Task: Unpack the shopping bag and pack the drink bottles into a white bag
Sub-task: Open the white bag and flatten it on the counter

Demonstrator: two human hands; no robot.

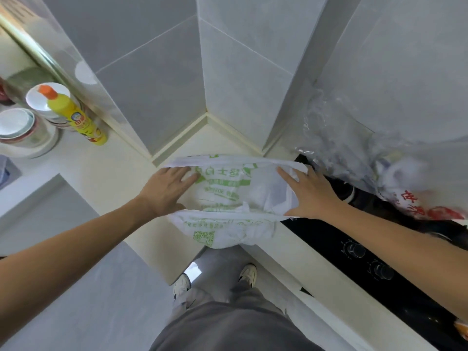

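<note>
A white plastic bag [228, 198] with green print lies on the cream counter corner, its mouth spread wide and its bottom hanging over the front edge. My left hand [167, 190] is inside the bag's left side, fingers spread against the plastic. My right hand [307, 192] presses the bag's right side outward. A clear shopping bag [354, 148] with red print at its lower part stands on the black hob to the right, its contents blurred. No drink bottle is plainly visible.
A yellow bottle [76, 115] with an orange cap and stacked bowls [22, 127] stand at the left. The black hob [379, 262] with two knobs runs along the right. Grey tiled walls meet behind the bag. My shoes show on the floor below.
</note>
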